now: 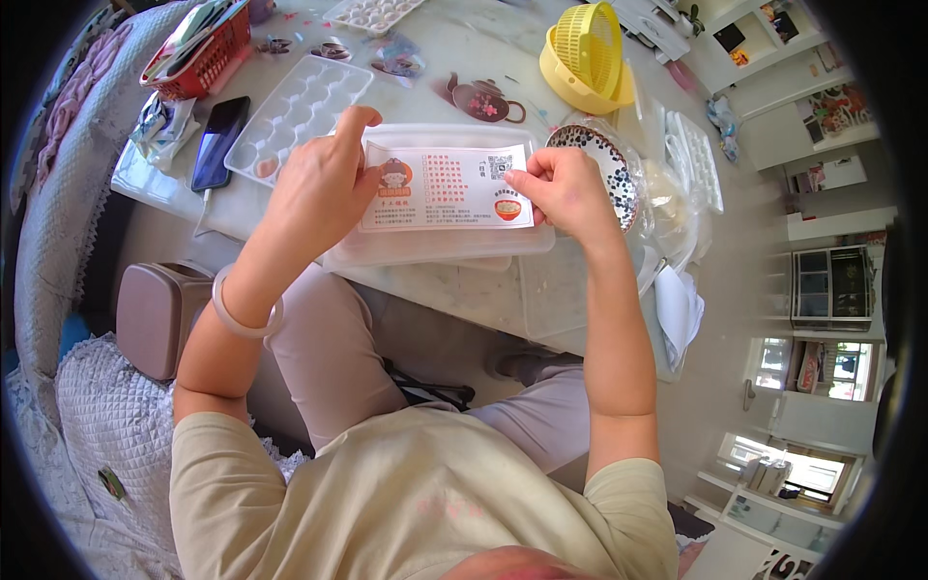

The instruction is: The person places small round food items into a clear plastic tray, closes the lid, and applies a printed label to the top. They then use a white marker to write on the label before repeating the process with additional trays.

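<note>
A white printed label (449, 190) with a cartoon figure, writing and a printed code lies over a translucent plastic container lid (442, 248). My left hand (326, 185) pinches the label's left edge between thumb and finger. At its right edge, my right hand (562, 185) grips the label with thumb and fingertips. The label looks flat and taut between both hands; whether it touches the lid cannot be told. Left of my left hand is a white plastic tray with round compartments (301, 109), one holding a small pale piece. A patterned plate (616, 174) sits beside my right hand, partly behind it.
A smartphone (221, 138) with a cable, a tissue pack (163, 130) and a red basket (199, 69) stand at the left. Yellow strainer baskets (587, 65) stand at the back right. Plastic bags (670, 196) and another white tray (696, 156) lie at the right. A filled tray (373, 13) is at the back.
</note>
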The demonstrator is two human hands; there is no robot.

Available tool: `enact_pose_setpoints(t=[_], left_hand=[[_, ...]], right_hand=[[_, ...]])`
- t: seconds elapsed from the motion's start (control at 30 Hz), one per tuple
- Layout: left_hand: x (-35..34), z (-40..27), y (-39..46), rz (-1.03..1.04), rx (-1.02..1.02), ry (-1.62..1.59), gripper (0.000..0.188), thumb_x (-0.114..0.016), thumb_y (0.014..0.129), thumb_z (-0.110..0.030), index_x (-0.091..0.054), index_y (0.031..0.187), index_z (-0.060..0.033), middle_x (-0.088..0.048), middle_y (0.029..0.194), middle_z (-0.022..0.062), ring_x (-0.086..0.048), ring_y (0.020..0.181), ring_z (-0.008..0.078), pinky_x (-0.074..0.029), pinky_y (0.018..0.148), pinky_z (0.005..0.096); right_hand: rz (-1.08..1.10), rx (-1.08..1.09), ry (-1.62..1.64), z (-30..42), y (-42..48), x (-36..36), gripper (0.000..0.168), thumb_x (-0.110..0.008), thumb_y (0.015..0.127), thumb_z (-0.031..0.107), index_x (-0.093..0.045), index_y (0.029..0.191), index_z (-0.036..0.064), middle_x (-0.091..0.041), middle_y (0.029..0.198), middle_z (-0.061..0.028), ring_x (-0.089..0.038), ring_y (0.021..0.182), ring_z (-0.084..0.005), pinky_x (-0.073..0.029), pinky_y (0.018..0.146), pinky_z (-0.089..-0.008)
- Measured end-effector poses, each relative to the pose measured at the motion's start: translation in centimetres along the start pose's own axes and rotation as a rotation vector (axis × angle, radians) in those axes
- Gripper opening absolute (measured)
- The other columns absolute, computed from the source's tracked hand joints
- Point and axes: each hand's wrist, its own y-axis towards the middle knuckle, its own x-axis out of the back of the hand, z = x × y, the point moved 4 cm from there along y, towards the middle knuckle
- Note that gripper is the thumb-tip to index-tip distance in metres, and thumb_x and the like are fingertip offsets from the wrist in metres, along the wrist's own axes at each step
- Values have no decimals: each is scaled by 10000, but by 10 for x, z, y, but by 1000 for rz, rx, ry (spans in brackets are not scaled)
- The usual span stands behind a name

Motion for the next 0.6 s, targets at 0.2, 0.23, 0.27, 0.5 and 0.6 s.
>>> enact_pose_setpoints(t=[0.2, 0.23, 0.27, 0.5, 0.6], left_hand=[[-4, 2, -1, 12, 12, 113, 399, -608, 763, -83, -451, 1129, -61, -538, 612, 109, -552, 599, 311, -409, 567, 407], [-4, 3, -2, 23, 35, 157, 403, -610, 759, -86, -453, 1129, -64, -550, 625, 104, -559, 604, 306, -412, 567, 410], [-3, 3, -2, 35, 59, 202, 407, -613, 755, -89, -454, 1129, -67, -562, 637, 99, -565, 609, 301, -414, 568, 412], [0, -21, -21, 4, -255, 316, 648, -648, 758, -260, -377, 1296, -24, -467, 1254, 170, -423, 1181, 319, -333, 971, 417], [-28, -32, -36, 242, -318, 323, 807, -631, 761, -341, -261, 1389, 6, -249, 1453, 175, -191, 1367, 290, -131, 1104, 458]], right_hand=[[-1, -61, -98, 8, -1, 0, 241, -694, 719, 179, -602, 613, -17, -566, 482, -115, -588, 460, -185, -470, 509, -286], [-23, -48, -181, 8, -1, 1, 243, -700, 719, 193, -603, 636, -14, -577, 510, -116, -597, 491, -198, -474, 524, -295], [-46, -34, -265, 8, -2, 3, 248, -705, 718, 206, -604, 660, -12, -588, 538, -117, -605, 522, -211, -478, 540, -304], [-371, 546, -524, 33, -36, -26, 425, -608, 825, 305, -553, 1139, 23, -554, 1165, -182, -523, 1099, -288, -396, 935, -410], [-199, 530, -531, 25, -51, -50, 487, -527, 876, 322, -469, 1263, 32, -400, 1355, -172, -335, 1285, -309, -234, 1058, -478]])
